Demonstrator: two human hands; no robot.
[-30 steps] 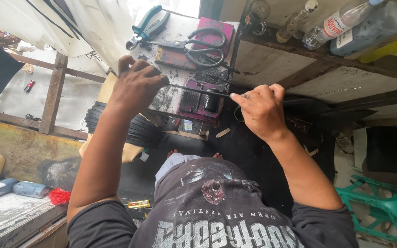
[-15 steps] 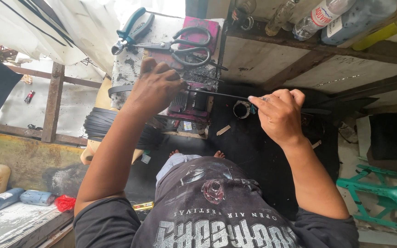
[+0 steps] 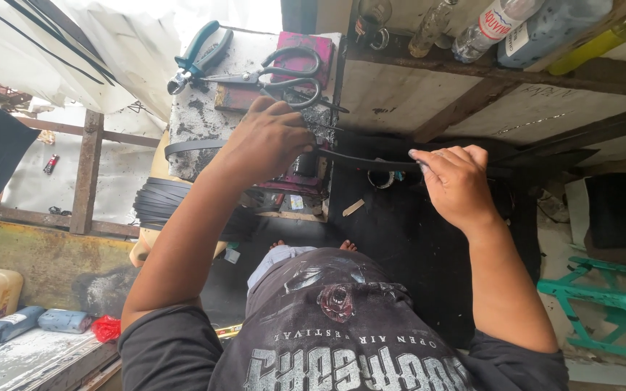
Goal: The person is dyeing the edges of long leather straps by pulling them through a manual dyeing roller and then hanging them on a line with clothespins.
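A long black rubber strip [image 3: 360, 161] runs level between the two hands, stretched across the front of a small, stained bench [image 3: 197, 119]. The left hand [image 3: 266, 141] is clenched over the strip at the bench's edge, pressing it down there, and a loose end of the strip curves out past the wrist to the left. The right hand [image 3: 454, 181] pinches the strip between thumb and fingers further along, out over the dark floor.

Compared with a second ago, the left hand has slid in along the strip and now sits tighter against the bench edge, while the right hand has lowered and the stretch between them looks straighter and tauter. That reads as the strip being drawn across the bench a length at a time.

Just behind the left hand lie black-handled scissors [image 3: 284, 72] and teal-handled pliers [image 3: 197, 58], both untouched on the bench top. Below the bench hangs a bundle of similar black strips [image 3: 161, 203]. A wooden shelf at the top right carries plastic bottles [image 3: 490, 25]. A green plastic stool [image 3: 606, 308] stands on the right.
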